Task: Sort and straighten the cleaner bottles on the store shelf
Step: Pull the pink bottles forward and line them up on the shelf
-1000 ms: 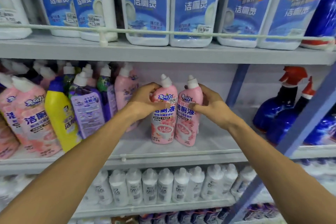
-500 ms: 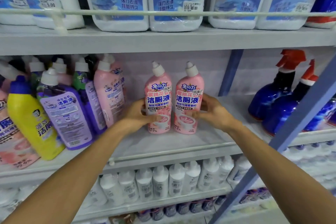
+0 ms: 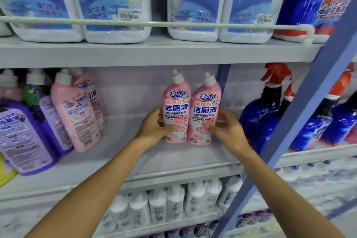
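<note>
Slid lower, left hand (image 3: 152,128) clasps left bottle (image 3: 176,102), right hand (image 3: 229,129) loosely cups right bottle (image 3: 205,106).

The left pink toilet-cleaner bottle (image 3: 176,110) and the right pink toilet-cleaner bottle (image 3: 205,114) stand upright and touching on the middle shelf (image 3: 173,158). Their white angled nozzle caps are up and their front labels face out. The left hand (image 3: 152,129) grips the first low down, and the right hand (image 3: 226,127) pinches the second. Well apart to the left, another pink bottle (image 3: 75,112) and a purple bottle (image 3: 21,135) lean with their back labels outward.
</note>
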Available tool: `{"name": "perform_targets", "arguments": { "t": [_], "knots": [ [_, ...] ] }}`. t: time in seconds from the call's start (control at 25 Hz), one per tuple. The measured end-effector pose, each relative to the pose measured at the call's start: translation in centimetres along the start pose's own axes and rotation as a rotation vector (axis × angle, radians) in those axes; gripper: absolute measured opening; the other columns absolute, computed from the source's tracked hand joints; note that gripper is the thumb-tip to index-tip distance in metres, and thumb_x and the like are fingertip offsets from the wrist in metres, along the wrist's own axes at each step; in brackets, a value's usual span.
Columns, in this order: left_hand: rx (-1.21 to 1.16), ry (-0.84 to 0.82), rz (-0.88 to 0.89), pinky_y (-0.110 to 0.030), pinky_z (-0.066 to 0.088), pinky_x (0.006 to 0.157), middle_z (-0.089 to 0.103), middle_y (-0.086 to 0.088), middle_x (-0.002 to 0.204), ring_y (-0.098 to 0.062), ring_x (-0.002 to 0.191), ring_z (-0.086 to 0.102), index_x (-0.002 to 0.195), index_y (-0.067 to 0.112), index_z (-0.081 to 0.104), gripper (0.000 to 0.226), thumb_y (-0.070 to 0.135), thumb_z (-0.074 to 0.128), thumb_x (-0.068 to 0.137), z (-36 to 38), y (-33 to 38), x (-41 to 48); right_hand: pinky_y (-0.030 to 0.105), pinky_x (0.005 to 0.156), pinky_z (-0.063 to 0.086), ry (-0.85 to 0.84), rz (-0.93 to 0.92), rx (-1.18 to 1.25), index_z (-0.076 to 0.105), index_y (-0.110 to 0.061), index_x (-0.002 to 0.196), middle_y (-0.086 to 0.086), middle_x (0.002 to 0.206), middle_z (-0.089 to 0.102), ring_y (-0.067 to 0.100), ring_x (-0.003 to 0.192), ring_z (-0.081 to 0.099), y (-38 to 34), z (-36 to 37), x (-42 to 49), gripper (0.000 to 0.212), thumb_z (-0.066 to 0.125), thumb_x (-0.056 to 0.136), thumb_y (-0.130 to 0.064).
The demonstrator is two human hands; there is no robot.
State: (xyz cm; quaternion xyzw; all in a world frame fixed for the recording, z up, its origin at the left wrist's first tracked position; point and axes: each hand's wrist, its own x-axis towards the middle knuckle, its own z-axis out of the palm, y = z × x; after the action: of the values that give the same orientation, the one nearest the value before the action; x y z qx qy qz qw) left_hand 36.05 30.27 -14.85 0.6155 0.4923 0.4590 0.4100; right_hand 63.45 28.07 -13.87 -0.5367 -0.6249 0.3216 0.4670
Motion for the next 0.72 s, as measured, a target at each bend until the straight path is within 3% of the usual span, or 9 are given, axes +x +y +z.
{"name": "perform_targets", "arguments": {
  "t": [0.12, 0.28, 0.4, 0.56, 0.72],
  "knots": [
    [-0.007, 0.153, 0.024, -0.039, 0.062, 0.081, 0.077, 0.001, 0.104, -0.016, 0.093, 0.075, 0.108, 0.020, 0.065, 0.052, 0.024, 0.094, 0.065, 1.6, -0.2, 0.3, 0.016, 0.077, 0.056, 0.032, -0.007, 0.016, 0.063, -0.014, 0.122, -0.013, 0.107, 0.074, -0.004, 0.095, 0.070, 0.7, 0.8, 0.4, 0.051, 0.084, 0.080, -0.033],
    [0.001, 0.171, 0.074, -0.042, 0.062, 0.078, 0.079, 0.001, 0.103, -0.015, 0.090, 0.076, 0.111, 0.010, 0.067, 0.047, 0.015, 0.091, 0.072, 1.5, -0.4, 1.9, 0.005, 0.058, 0.051, 0.012, 0.076, 0.198, 0.060, -0.004, 0.124, -0.008, 0.102, 0.068, -0.017, 0.073, 0.066, 0.3, 1.6, 3.7, 0.038, 0.075, 0.089, -0.003],
    [0.019, 0.194, 0.094, -0.051, 0.062, 0.080, 0.078, -0.001, 0.110, -0.022, 0.098, 0.075, 0.116, 0.015, 0.067, 0.054, 0.031, 0.091, 0.069, 1.5, -0.8, 3.9, 0.010, 0.063, 0.055, 0.013, 0.068, 0.265, 0.057, 0.003, 0.131, 0.007, 0.114, 0.070, -0.009, 0.080, 0.071, 0.5, 2.1, 6.1, 0.041, 0.069, 0.092, 0.003],
    [-0.007, 0.214, 0.091, -0.056, 0.061, 0.082, 0.078, -0.002, 0.110, -0.024, 0.097, 0.075, 0.120, 0.014, 0.068, 0.049, 0.014, 0.089, 0.075, 2.3, -1.5, 6.6, 0.022, 0.075, 0.062, -0.030, 0.017, 0.295, 0.058, -0.010, 0.132, -0.007, 0.111, 0.075, 0.004, 0.096, 0.075, 1.3, 2.1, 8.2, 0.038, 0.069, 0.096, -0.007],
    [-0.009, 0.216, 0.095, -0.049, 0.063, 0.082, 0.079, 0.003, 0.106, -0.019, 0.092, 0.076, 0.120, 0.016, 0.070, 0.043, 0.009, 0.084, 0.079, 2.7, -1.8, 7.8, 0.021, 0.075, 0.059, -0.019, -0.013, 0.243, 0.057, -0.013, 0.135, -0.009, 0.113, 0.075, 0.006, 0.099, 0.075, 2.6, 2.3, 9.7, 0.043, 0.072, 0.094, -0.013]
  ]
}}
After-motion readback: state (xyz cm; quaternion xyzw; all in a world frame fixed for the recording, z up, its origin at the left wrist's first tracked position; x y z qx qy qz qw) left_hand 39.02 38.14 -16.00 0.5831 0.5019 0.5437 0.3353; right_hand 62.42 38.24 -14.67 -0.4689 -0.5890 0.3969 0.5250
